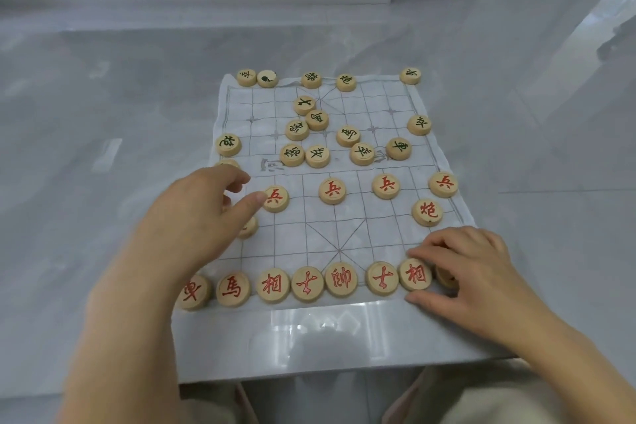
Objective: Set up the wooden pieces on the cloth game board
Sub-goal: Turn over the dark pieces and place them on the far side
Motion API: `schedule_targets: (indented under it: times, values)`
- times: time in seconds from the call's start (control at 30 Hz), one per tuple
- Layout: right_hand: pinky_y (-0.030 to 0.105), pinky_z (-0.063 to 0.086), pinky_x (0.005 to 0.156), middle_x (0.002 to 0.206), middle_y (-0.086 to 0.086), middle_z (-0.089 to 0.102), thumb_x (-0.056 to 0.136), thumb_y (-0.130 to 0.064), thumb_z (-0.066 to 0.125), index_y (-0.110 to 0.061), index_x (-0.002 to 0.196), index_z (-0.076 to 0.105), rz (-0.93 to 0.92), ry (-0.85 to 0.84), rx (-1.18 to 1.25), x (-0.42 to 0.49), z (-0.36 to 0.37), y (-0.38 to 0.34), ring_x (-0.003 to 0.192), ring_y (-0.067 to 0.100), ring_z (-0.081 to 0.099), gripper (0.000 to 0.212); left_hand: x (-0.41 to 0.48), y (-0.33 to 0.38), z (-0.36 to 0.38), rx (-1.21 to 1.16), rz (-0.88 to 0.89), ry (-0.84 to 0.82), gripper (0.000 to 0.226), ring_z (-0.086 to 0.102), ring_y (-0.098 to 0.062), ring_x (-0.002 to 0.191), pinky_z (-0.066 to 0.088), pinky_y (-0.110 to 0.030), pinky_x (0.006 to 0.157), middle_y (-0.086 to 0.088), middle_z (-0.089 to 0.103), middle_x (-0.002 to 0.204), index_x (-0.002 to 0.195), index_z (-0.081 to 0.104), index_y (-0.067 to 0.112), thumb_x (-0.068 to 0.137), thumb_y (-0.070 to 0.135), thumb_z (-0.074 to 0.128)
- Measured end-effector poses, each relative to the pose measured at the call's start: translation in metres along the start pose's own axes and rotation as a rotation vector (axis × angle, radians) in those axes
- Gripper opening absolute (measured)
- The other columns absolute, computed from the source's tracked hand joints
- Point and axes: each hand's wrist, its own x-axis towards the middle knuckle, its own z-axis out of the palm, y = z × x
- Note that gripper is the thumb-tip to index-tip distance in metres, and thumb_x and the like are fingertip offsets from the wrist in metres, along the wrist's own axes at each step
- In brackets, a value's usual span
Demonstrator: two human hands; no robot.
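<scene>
**While the red side fills in, the green side waits**

Since the left hand (206, 206) is at the red soldier (275, 198), I take the step in hand to be seating that piece. Thumb and forefinger stand narrowly apart with nothing between them, and the thumb tip touches the soldier's left edge. Two more pieces lie partly hidden under this hand.

The right hand (471, 268) is arched over a corner piece (445, 277) at the near right of the cloth board (344, 237), just right of the red row (308, 284). I cannot tell whether it grips that piece or only rests on it.

To do this well, I would nudge the soldier sideways onto its line crossing, level with the three soldiers to its right, and press lightly so the thin cloth does not drag or wrinkle. I would lift rather than push wherever pieces touch.

Green pieces (316, 120) lie scattered over the far half, several bunched together, so most of that side looks undone.
</scene>
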Motion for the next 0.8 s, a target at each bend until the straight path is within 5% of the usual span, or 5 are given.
schedule_targets:
  times: [0.27, 0.37, 0.47, 0.67, 0.8]
  values:
    - [0.032, 0.019, 0.1, 0.117, -0.021, 0.045, 0.059, -0.091, 0.032, -0.045, 0.118, 0.049, 0.059, 0.061, 0.201, 0.016, -0.015, -0.01, 0.113, -0.002, 0.032, 0.077, -0.014, 0.022, 0.002, -0.06, 0.163, 0.034, 0.032, 0.056, -0.003, 0.09, 0.044, -0.021, 0.074, 0.016, 0.062, 0.104, 0.118, 0.056, 0.029, 0.091, 0.043, 0.046]
    - [0.033, 0.021, 0.101, 0.117, -0.02, 0.049, 0.061, -0.089, 0.033, -0.041, 0.116, 0.056, -0.014, 0.123, 0.266, 0.041, -0.027, -0.027, 0.114, -0.001, 0.035, 0.076, -0.043, 0.057, 0.029, -0.053, 0.444, -0.215, 0.03, 0.055, -0.013, 0.097, 0.048, -0.035, 0.084, 0.006, 0.062, 0.106, 0.116, 0.056, 0.024, 0.093, 0.039, 0.044]
    - [0.025, 0.017, 0.102, 0.118, -0.033, 0.041, 0.06, -0.09, 0.031, -0.055, 0.112, 0.047, -0.07, 0.138, 0.288, 0.069, -0.039, -0.046, 0.115, -0.007, 0.032, 0.065, -0.055, 0.074, 0.049, 0.073, 0.592, -0.382, 0.034, 0.049, -0.027, 0.101, 0.04, -0.039, 0.079, -0.009, 0.058, 0.108, 0.113, 0.057, 0.013, 0.092, 0.037, 0.045]
    - [0.03, 0.033, 0.097, 0.114, -0.034, 0.045, 0.071, -0.079, 0.042, -0.058, 0.105, 0.049, -0.077, 0.136, 0.351, 0.126, -0.033, -0.069, 0.111, -0.004, 0.043, 0.04, 0.002, 0.013, 0.025, -0.052, 0.277, -0.007, 0.044, 0.048, -0.014, 0.114, 0.043, -0.033, 0.091, 0.009, 0.054, 0.121, 0.123, 0.05, 0.028, 0.089, 0.052, 0.037]
    - [0.036, 0.037, 0.1, 0.111, -0.025, 0.048, 0.076, -0.057, 0.059, -0.043, 0.111, 0.056, -0.031, 0.07, 0.399, 0.198, -0.017, -0.082, 0.11, 0.003, 0.047, 0.038, 0.034, -0.045, 0.004, -0.031, 0.023, 0.098, 0.039, 0.045, -0.007, 0.118, 0.038, -0.022, 0.091, 0.015, 0.049, 0.128, 0.125, 0.048, 0.032, 0.091, 0.05, 0.041]
